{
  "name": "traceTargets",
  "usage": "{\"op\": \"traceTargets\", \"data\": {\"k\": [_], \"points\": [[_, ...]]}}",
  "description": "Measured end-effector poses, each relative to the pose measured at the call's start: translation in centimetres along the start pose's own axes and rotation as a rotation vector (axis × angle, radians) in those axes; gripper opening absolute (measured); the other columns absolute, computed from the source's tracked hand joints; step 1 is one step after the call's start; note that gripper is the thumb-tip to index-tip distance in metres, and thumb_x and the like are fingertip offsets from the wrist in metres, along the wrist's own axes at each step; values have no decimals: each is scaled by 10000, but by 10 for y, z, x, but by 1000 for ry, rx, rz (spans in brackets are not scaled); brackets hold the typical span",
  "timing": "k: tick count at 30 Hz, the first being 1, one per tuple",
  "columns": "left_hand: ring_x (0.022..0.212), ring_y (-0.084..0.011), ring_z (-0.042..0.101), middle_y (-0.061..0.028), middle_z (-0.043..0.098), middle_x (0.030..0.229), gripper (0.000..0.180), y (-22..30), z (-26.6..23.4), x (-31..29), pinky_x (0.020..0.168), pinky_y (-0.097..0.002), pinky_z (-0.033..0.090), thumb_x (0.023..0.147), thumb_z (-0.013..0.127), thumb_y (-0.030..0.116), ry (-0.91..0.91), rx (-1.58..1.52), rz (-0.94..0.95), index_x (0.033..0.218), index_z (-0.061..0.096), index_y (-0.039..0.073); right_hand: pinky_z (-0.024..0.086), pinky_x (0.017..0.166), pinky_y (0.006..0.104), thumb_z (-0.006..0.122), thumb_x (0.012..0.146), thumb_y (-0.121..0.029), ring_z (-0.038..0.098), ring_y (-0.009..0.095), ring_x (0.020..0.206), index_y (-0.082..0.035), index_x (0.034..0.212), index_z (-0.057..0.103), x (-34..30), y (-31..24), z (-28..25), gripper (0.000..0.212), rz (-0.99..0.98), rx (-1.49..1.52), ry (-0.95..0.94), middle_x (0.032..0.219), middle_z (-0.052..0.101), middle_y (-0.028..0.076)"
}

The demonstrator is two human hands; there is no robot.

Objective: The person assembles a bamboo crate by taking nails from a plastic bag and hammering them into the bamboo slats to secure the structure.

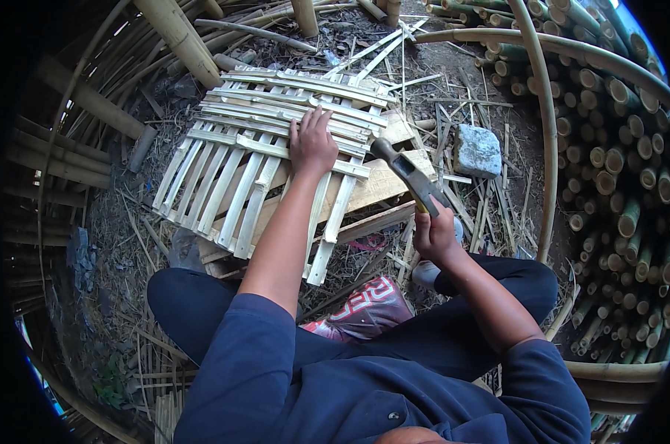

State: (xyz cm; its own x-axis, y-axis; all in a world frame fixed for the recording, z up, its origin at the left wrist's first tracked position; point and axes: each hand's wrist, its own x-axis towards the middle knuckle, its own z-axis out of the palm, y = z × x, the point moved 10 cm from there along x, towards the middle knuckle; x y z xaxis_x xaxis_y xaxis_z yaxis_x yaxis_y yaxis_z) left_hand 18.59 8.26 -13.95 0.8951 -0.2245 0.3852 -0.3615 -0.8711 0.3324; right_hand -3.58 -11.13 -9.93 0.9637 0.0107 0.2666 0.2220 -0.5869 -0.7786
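Observation:
A lattice panel of pale split bamboo slats lies in front of me, with long slats crossed by several others near its far side. My left hand rests on the crossing slats, its fingers stretched out across them. Just right of the panel, my right hand is closed around the handle of a hammer. The hammer's metal head is raised near the panel's right edge, apart from the slats as far as I can tell. Under the panel sit light wooden boards.
A rough grey stone block stands right of the boards. Stacked bamboo poles fill the right side, behind a curved bamboo rail. A thick bamboo post rises at the far left. Bamboo scraps litter the dirt floor. A printed red-and-dark packet lies between my crossed legs.

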Motion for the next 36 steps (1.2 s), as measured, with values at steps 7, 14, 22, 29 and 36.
{"op": "traceTargets", "data": {"k": [7,14,22,29,36], "points": [[1478,-225,408,-51,522,1547,456,-1,1,-3,1272,-510,187,977,491,158,-20,-33,-6,1422,589,173,485,762,618,496,1073,-410,646,534,817,45,836,636,3,42,48,532,381,-312,-220,790,655,331],[1470,-217,416,-48,538,1526,447,-1,-2,-3,1273,-505,194,975,496,145,0,-40,-10,1407,603,176,487,752,594,486,1077,-439,652,518,827,45,843,637,-1,38,26,558,470,-265,-220,805,663,319],[1464,-221,423,-51,545,1518,436,-2,-2,-2,1272,-506,196,979,493,147,13,-31,-3,1398,611,171,505,759,581,499,1072,-441,657,520,828,45,850,655,-1,29,29,556,426,-288,-242,810,671,319],[1462,-222,426,-54,548,1517,429,-3,-3,-5,1271,-505,197,974,513,152,11,-42,-12,1391,615,166,454,626,559,576,1055,-268,612,516,699,31,883,573,-1,4,6,345,169,-72,36,702,607,272],[1457,-216,440,-60,555,1516,462,1,1,-3,1270,-504,197,956,490,128,5,-86,11,1399,618,158,505,742,612,494,1071,-423,655,536,791,63,861,637,-19,51,40,549,387,-329,-250,787,659,334]]}}
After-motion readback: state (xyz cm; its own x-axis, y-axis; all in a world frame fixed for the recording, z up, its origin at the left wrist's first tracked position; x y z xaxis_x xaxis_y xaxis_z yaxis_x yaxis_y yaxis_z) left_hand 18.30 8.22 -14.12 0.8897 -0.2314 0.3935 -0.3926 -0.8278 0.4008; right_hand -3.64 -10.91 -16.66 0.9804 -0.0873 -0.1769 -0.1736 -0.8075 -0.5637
